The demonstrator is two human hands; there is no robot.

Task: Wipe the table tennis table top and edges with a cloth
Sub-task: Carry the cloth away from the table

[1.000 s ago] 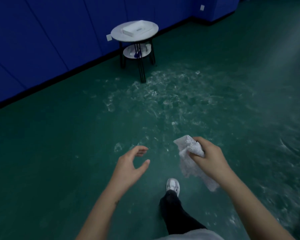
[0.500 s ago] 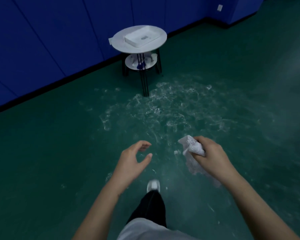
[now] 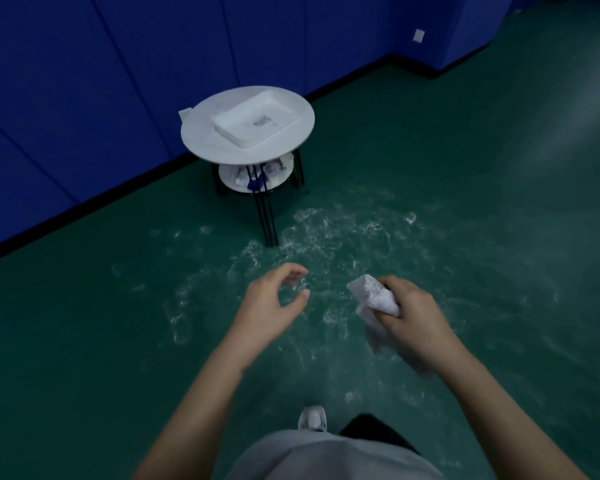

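Observation:
My right hand [image 3: 414, 317] is shut on a crumpled white cloth [image 3: 374, 299], whose loose end hangs down below the fist. To its left, my left hand [image 3: 267, 306] is held out empty with the fingers curled and apart. Both hands hover over the green floor [image 3: 465, 202]. No table tennis table is in view.
A small round white side table [image 3: 291, 140] on black legs stands ahead by the blue wall [image 3: 84, 81], with a white rectangular tray [image 3: 257, 123] on top and a lower shelf [image 3: 257, 176] holding small items. White scuff marks cover the floor. My shoe [image 3: 312, 418] shows below.
I have walked forward: the side table has come closer and larger in view. My hands keep about the same pose, the cloth still in the right one.

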